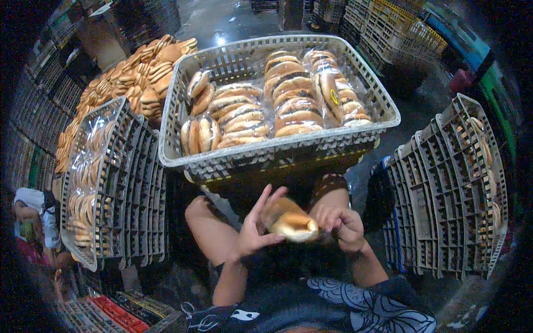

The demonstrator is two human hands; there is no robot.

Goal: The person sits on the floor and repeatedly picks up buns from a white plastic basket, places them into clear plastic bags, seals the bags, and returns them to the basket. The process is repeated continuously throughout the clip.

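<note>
A browned bread roll (292, 221) with a pale underside is held over my lap, blurred on its upper part. My left hand (256, 226) cups it from the left, thumb beneath and fingers stretched up along its far side. At the roll's right end, my right hand (343, 226) is closed in a pinch; whatever lies between its fingertips is too small and blurred to make out. Just beyond both hands stands a grey plastic crate (266, 145). Inside it, filled buns (294, 105) in clear plastic bags lie in rows.
To the left, stacked crates (130, 194) hold more bagged buns, beside a big heap of loose buns (125, 80). Another crate stack (438, 200) rises on my right. A person (36, 216) is at the far left edge. More crates (388, 33) stand at the back right.
</note>
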